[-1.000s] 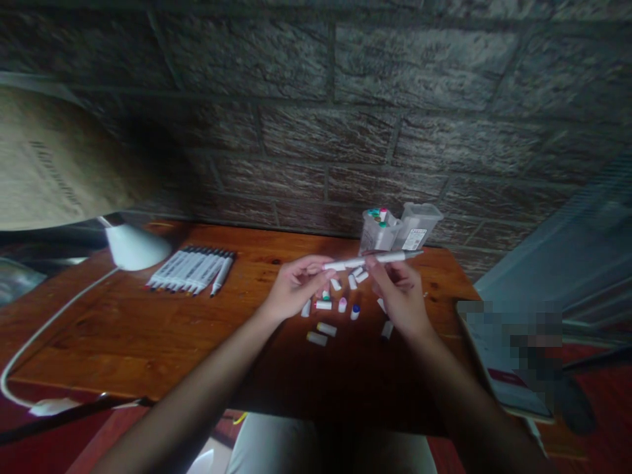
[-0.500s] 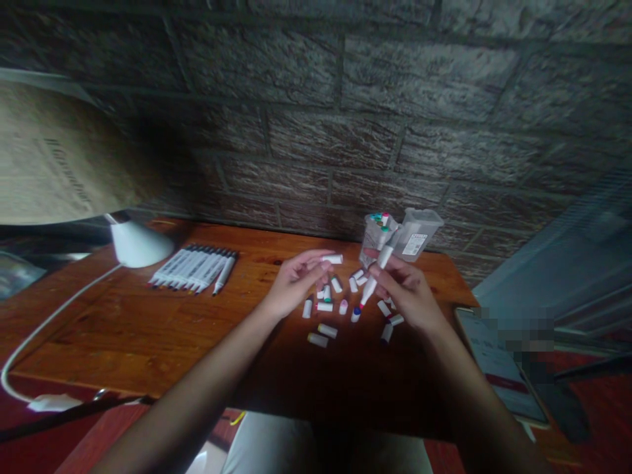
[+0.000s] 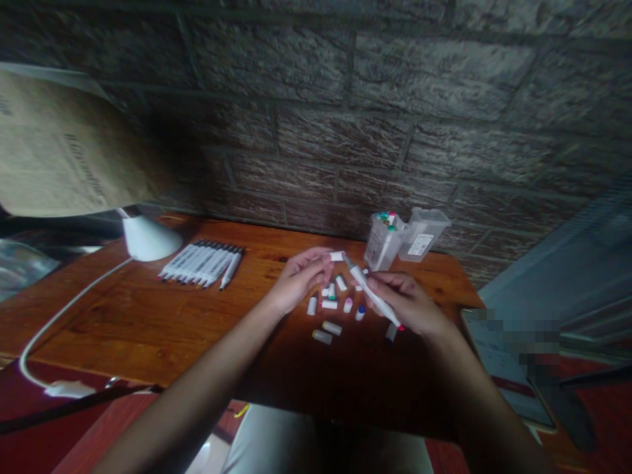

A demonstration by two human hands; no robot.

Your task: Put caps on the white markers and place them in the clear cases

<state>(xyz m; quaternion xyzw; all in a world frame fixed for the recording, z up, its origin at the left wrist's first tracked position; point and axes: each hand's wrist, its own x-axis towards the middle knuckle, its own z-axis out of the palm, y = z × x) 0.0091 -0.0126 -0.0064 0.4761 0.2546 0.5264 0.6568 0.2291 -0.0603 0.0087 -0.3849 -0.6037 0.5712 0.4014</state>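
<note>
Between the thumb and fingers of my left hand [image 3: 305, 278] is a white marker cap [image 3: 336, 256] with a reddish end, pointing right. My right hand [image 3: 407, 297] grips a white marker [image 3: 374, 295] slantwise; its uncapped grey end points up-left close to the cap, apart from it as far as I can tell, and its red end points down-right. On the desk below and between my hands lie several loose caps, among them a blue-ended cap [image 3: 361, 313], a pink-ended cap [image 3: 348, 305] and two yellow-ended caps [image 3: 332, 328]. My right hand hides some of them.
A row of markers [image 3: 202, 263] lies at the left on the wooden desk [image 3: 197, 336], beside a lamp base [image 3: 148, 238]. Behind my right hand stand a clear container [image 3: 382, 243] with markers or caps inside and another clear container [image 3: 424, 234]. A tablet [image 3: 508, 368] lies at the right edge.
My right hand has turned the marker: its red end, pointing down-left before, now points down-right, and its bare end has come near the cap. My left hand holds the cap much as before.
</note>
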